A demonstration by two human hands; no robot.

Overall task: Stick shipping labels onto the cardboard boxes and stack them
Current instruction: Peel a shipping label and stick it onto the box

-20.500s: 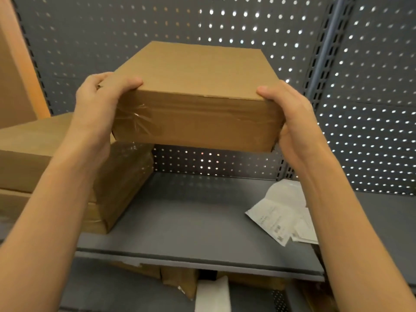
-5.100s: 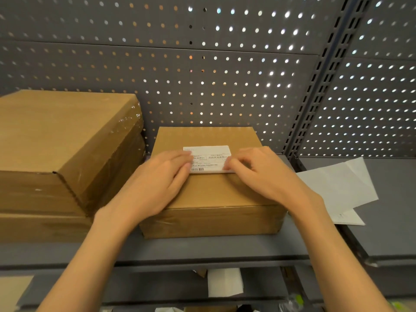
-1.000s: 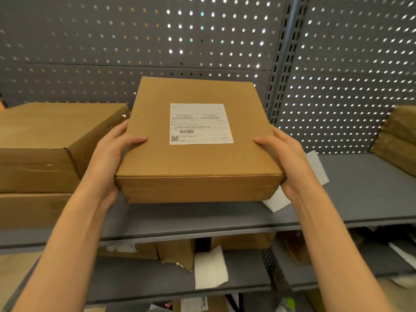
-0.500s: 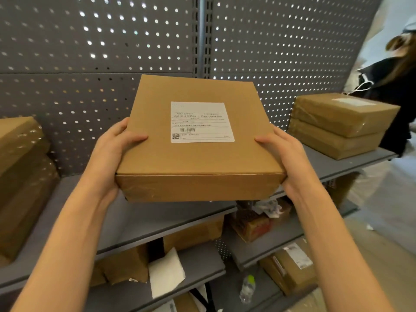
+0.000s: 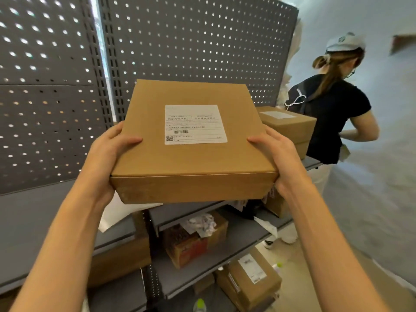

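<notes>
Both hands are clamped on the box: left hand [image 5: 112, 152] round the left edge, right hand [image 5: 278, 152] round the right, thumbs on top. The box [image 5: 193, 158] hangs in the air in front of the shelf [image 5: 29, 212], label [image 5: 195, 124] already stuck on. The stack [image 5: 287, 127] sits far right, partly hidden behind it, so it could land crooked and slide off. Someone [image 5: 333, 113] is right next to that stack too, so a bump looks possible.

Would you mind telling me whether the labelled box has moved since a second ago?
Yes. The labelled box has been carried rightward along the shelving, past the upright post, toward the stacked boxes.
</notes>
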